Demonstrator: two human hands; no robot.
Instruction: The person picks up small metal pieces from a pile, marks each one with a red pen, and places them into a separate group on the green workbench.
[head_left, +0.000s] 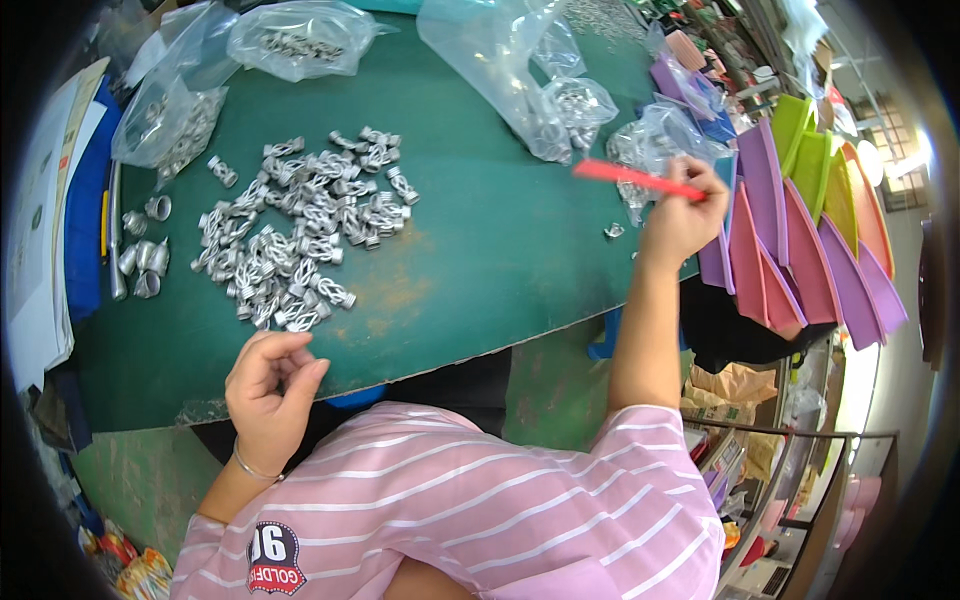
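At 8 o'clock in the view, by the near edge of the green table (480,270), the left hand (272,385) is loosely curled; I cannot tell whether it holds anything. Just beyond, at 10 o'clock, lies the heap (318,205) of silvery metal pieces. Past a few loose fittings (150,258) at 9, the right hand (690,215) at 2 grips a red stick (630,178), its free end toward 9. Colored bins (745,250) stand beyond it toward 3. Farthest, a clear bag (300,42) of parts lies at 11.
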